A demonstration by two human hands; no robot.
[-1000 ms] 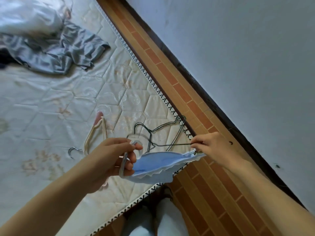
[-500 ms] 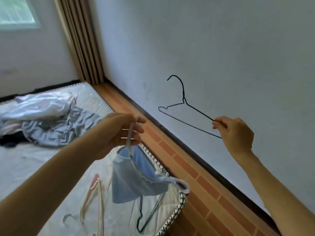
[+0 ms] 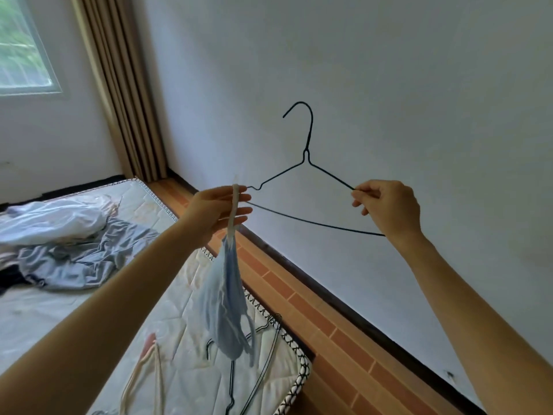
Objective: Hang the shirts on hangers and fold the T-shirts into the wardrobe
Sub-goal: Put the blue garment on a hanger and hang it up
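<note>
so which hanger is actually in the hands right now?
The black wire hanger raised against the wall, right hand pinching one end, left hand at the other. The other hangers lie on the mattress, untouched.

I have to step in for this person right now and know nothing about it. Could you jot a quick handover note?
Left hand: fingers closed on the strap of a small light-blue garment, which dangles.
Right hand: fingers pinch the right end of a black wire hanger, held up before the wall.
On the mattress: a grey and white clothes pile, another wire hanger, a cream hanger.
Done: nothing hung yet.
Left: put the garment on the hanger, then sort the pile. No wardrobe in view.
</note>
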